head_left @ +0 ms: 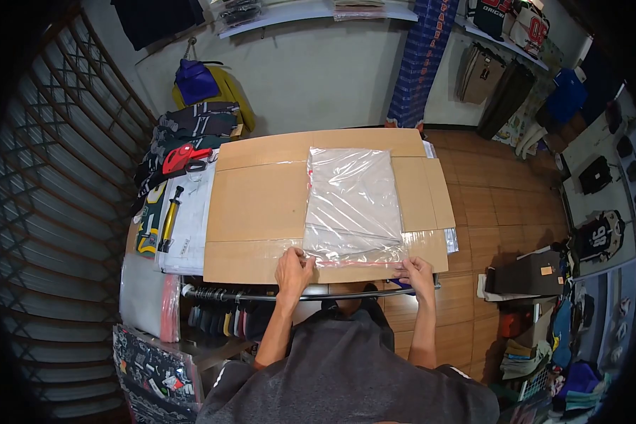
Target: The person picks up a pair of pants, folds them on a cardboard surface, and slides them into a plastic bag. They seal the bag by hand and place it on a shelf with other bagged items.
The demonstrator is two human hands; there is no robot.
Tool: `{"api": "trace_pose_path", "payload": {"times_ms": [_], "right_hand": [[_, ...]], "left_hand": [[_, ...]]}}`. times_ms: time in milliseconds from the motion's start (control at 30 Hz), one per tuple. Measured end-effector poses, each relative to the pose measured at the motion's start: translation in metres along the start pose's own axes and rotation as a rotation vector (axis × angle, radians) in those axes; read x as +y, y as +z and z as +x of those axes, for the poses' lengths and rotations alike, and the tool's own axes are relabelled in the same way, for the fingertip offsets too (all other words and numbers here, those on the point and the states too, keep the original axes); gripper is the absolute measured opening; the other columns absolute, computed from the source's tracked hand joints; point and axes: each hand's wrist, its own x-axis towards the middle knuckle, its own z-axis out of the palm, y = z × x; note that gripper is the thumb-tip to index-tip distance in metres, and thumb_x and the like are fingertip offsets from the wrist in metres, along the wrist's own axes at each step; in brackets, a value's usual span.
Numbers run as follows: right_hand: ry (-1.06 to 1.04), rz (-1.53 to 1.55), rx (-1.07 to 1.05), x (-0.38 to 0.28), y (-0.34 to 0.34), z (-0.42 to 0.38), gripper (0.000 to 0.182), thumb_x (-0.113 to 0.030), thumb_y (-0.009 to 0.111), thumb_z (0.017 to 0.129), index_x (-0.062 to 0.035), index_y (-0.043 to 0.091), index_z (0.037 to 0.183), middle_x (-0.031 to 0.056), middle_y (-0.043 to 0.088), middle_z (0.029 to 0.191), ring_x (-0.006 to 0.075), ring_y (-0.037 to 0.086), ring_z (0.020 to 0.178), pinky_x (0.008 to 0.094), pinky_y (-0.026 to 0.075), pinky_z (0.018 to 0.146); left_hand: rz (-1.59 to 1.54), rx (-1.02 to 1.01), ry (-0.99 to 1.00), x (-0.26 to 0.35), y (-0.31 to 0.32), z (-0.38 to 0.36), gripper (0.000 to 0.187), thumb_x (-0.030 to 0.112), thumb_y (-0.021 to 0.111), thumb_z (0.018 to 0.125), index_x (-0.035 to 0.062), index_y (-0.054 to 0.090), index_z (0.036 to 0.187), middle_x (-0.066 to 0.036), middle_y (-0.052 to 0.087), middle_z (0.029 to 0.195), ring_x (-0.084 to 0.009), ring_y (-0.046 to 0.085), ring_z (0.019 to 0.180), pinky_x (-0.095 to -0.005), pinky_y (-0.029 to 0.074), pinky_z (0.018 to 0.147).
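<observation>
A clear plastic bag (357, 249) with a folded beige garment (353, 191) inside lies flat on a sheet of cardboard (258, 201). Its near edge carries a thin red strip. At that edge's left corner, my left hand (295, 272) is closed with thumb and fingers pinching the plastic. My right hand (416, 274) pinches the right corner in the same way. The plastic is wrinkled and shiny, and the garment's exact kind cannot be made out.
Left of the cardboard are a yellow-and-black tool (169, 220), a red tape dispenser (184, 159) and folded dark clothes (205, 121). A metal rail (244, 295) with hung clothes runs below the near edge. A folding metal gate (56, 212) stands far left; a dark box (526, 274) sits right.
</observation>
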Motion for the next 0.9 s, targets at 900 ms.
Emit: {"api": "trace_pose_path", "payload": {"times_ms": [900], "right_hand": [[-0.015,0.017,-0.004,0.006,-0.003,0.003,0.017,-0.023,0.064,0.105,-0.0064,0.064,0.102,0.0088,0.075,0.094,0.0169,0.076,0.074,0.0251,0.055,0.061]], "left_hand": [[-0.06,0.08,0.235,-0.015,0.017,0.001,0.025,0.007,0.07,0.089,-0.0019,0.057,0.108,-0.021,0.062,0.094,-0.0429,0.06,0.097,-0.0518,0.049,0.088]]}}
